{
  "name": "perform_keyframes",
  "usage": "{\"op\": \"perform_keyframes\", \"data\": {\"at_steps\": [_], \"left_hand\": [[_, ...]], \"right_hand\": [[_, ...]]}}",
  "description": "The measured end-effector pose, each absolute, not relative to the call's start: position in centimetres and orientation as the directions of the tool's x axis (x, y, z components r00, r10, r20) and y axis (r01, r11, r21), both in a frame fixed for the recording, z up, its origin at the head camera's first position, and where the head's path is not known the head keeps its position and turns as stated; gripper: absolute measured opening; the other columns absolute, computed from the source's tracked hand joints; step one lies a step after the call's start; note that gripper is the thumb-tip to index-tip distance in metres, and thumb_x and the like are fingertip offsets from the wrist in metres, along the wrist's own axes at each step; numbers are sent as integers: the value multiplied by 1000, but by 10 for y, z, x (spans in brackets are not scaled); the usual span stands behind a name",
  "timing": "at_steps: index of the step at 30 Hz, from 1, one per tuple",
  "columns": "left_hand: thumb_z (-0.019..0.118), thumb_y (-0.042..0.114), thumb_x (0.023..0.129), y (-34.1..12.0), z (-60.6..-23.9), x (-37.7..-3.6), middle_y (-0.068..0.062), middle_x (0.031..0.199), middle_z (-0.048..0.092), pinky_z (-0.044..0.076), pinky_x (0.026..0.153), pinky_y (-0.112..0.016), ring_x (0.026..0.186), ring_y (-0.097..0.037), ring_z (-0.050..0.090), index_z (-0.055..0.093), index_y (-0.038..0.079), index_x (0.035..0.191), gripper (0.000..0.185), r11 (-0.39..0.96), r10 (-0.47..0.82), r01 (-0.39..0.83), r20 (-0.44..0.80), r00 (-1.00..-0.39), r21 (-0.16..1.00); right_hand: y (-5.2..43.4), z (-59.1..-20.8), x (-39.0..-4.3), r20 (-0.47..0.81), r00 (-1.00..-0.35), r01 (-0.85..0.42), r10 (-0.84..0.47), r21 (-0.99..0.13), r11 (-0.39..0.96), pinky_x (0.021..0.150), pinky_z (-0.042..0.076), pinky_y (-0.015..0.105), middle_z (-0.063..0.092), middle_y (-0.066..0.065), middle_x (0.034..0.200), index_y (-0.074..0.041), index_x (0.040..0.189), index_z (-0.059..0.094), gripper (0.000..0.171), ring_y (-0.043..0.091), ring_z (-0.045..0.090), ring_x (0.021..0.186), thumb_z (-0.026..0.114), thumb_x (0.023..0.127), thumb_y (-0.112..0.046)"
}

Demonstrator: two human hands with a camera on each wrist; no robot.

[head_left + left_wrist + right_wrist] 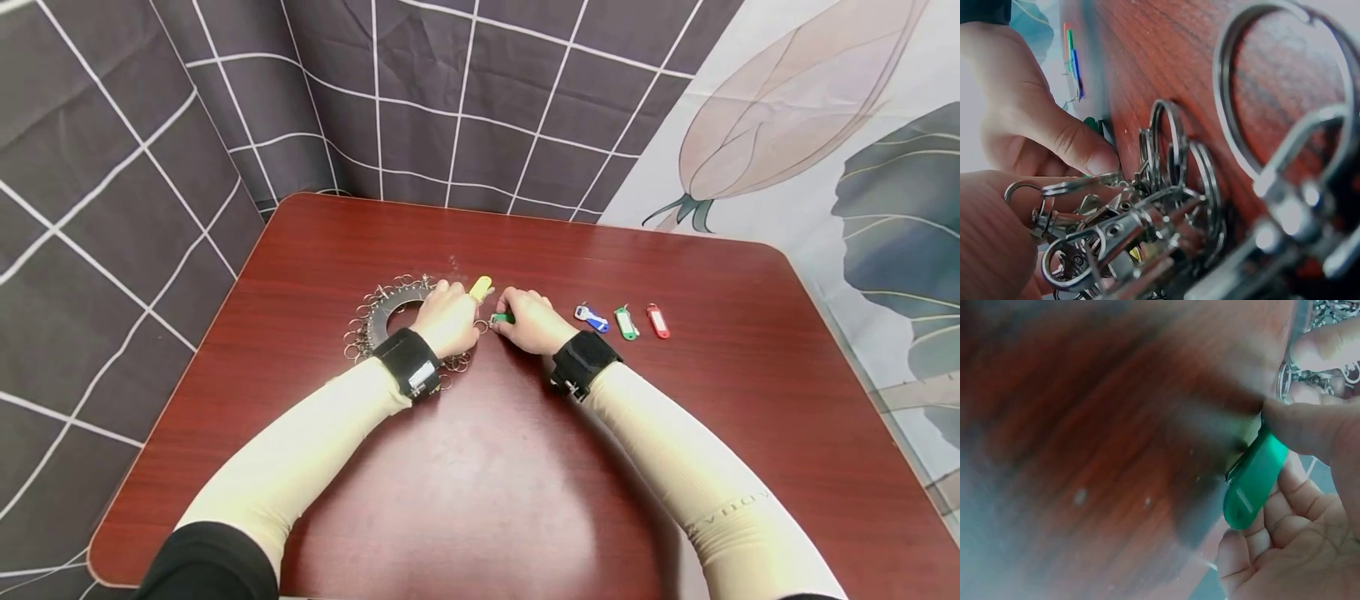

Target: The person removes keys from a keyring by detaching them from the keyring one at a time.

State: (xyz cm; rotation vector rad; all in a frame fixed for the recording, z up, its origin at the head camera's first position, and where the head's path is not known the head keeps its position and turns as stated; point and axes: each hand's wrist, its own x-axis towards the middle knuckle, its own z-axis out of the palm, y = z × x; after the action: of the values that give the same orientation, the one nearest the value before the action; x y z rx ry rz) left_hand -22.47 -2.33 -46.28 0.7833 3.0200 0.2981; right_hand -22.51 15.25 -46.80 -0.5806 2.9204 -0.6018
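Green key tag point(1254, 481), pinched in the right hand point(532, 321), points its ring end toward the clasp point(1079, 187) that the left hand point(447, 318) pinches just beside it.

1. Your table point(480, 467) shows a glossy, reddish wood-grain top with a soft sheen.
2. Your ring holder point(390, 310) and its key rings point(1175, 156) are bright, polished metal.
3. The green tag point(1254, 481) you pinch is smooth, shiny plastic.
4. Your sleeves point(315, 442) are matt cream cloth; the backdrop point(420, 100) is matt fabric.
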Motion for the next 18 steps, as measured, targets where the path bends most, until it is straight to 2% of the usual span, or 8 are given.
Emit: {"op": "perform_keyframes", "data": {"at_steps": [5,10,13,18], "left_hand": [[72,28,80,-24,-465,-224,-7,91,59,43,78,-41,89,-29,48,72,17,86,12,837,496,492,48,-867,240],[70,26,83,-27,-471,-225,-4,88,60,41,78,-40,87,-28,47,73,20,85,7,806,504,505,88,-859,308],[67,23,85,-28,-472,-226,-2,83,61,39,77,-38,83,-26,48,70,19,81,7,778,498,509,131,-857,368],[66,21,87,-28,-471,-225,0,82,63,39,77,-37,80,-24,48,70,18,81,8,733,475,496,171,-863,466]], "right_hand": [[156,-466,-220,6,-924,-344,-383,-454,822,77,44,39,59,6,83,-7,97,56,18,23,56,81,70,88,-15],[159,-459,-215,37,-913,-364,-406,-522,772,80,49,36,66,8,95,-2,106,62,18,19,60,85,66,91,-11],[162,-455,-213,45,-914,-363,-404,-539,760,83,47,35,66,8,101,-3,109,65,18,19,58,89,64,93,-11],[165,-451,-210,67,-932,-332,-357,-558,760,78,44,35,61,7,97,-8,105,68,13,23,53,87,63,93,-12]]}}
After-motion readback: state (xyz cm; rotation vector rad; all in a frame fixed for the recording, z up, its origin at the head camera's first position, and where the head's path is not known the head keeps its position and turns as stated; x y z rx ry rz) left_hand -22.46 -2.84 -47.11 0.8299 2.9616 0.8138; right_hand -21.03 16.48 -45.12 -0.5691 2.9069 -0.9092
